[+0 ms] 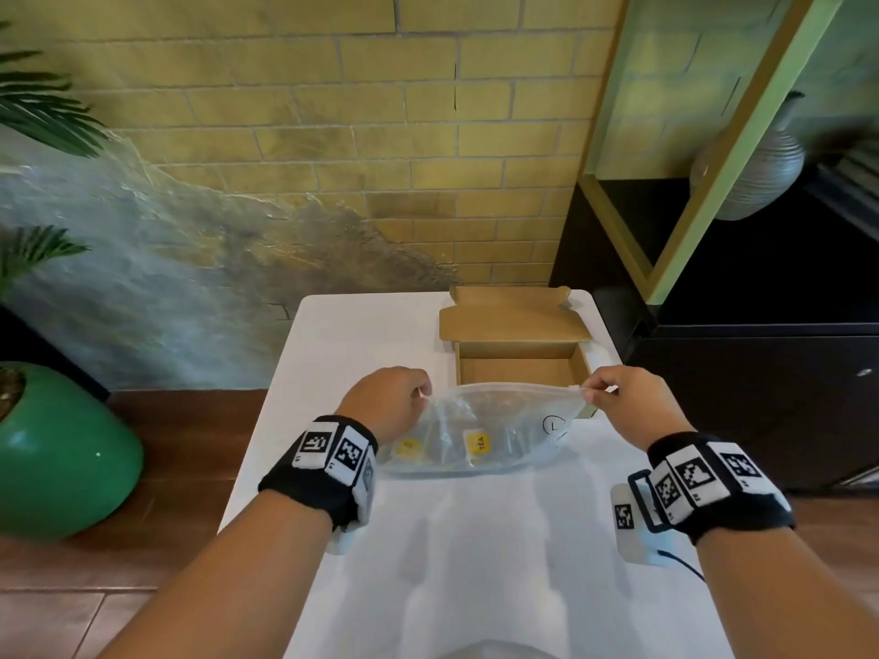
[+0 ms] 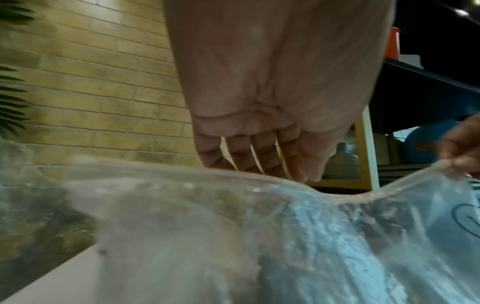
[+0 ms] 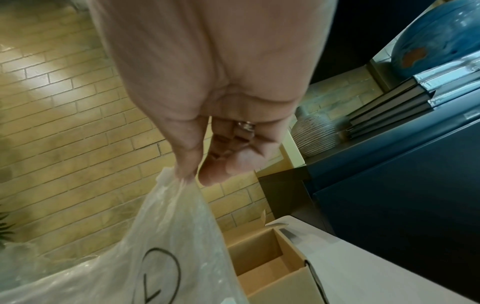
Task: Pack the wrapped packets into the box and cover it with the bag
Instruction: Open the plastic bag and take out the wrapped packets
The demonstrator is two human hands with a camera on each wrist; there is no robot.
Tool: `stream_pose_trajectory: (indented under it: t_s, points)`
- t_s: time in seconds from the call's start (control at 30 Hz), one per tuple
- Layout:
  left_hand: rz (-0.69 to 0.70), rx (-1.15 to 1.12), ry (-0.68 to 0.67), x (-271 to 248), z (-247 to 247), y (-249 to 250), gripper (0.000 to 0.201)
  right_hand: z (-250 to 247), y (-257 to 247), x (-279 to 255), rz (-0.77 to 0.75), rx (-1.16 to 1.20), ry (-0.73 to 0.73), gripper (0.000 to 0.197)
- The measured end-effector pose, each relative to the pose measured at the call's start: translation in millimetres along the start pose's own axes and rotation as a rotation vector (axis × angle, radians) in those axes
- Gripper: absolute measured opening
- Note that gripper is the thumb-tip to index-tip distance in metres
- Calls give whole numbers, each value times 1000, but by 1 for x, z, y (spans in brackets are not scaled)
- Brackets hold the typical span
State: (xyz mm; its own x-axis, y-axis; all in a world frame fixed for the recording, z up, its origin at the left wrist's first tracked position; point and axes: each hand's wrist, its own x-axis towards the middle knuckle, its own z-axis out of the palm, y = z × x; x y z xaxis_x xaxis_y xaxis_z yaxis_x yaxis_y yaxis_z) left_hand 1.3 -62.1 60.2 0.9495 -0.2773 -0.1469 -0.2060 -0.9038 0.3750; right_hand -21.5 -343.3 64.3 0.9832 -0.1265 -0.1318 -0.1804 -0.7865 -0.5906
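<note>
A clear plastic zip bag point(image 1: 480, 430) hangs above the white table point(image 1: 475, 539), stretched between both hands by its top edge. Inside it lie wrapped packets with yellow labels point(image 1: 477, 444). My left hand point(image 1: 418, 397) pinches the bag's left top corner; in the left wrist view its fingers point(image 2: 262, 160) curl down onto the bag rim point(image 2: 233, 174). My right hand point(image 1: 599, 390) pinches the right top corner, seen as a thumb and fingertip point(image 3: 187, 170) gripping the bag point(image 3: 166, 236). An open brown cardboard box point(image 1: 518, 363) stands just behind the bag, lid flap up, its inside bare where visible.
A dark cabinet point(image 1: 761, 373) with a ribbed vase point(image 1: 761, 178) stands to the right of the table. A green pot point(image 1: 57, 449) with a plant sits on the floor at left. A brick wall rises behind the table.
</note>
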Motion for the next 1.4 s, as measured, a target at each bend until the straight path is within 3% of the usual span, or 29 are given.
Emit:
stream_pose_trajectory:
  t_s: [0.2, 0.3, 0.4, 0.67, 0.8, 1.0, 1.17, 1.4]
  points:
    - [173, -49, -41, 24, 21, 58, 47, 7, -8, -1, -29, 69, 20, 12]
    - [262, -167, -35, 33, 30, 99, 40, 11, -13, -2, -43, 102, 21, 10]
    - [246, -293, 4, 38, 35, 121, 25, 10, -13, -4, -51, 103, 32, 14]
    - [313, -64, 38, 38, 40, 108, 25, 14, -3, -7, 1, 157, 35, 13]
    - [193, -1, 40, 27, 36, 69, 18, 8, 0, -3, -5, 152, 51, 13]
    - [-108, 58, 83, 2, 24, -12, 18, 8, 7, 2, 15, 155, 61, 16]
    - [-288, -20, 179, -23, 4, -58, 14, 4, 14, 6, 23, 139, 75, 22]
    - [-330, -93, 287, -30, -11, -65, 15, -2, 13, 6, 38, 152, 53, 20]
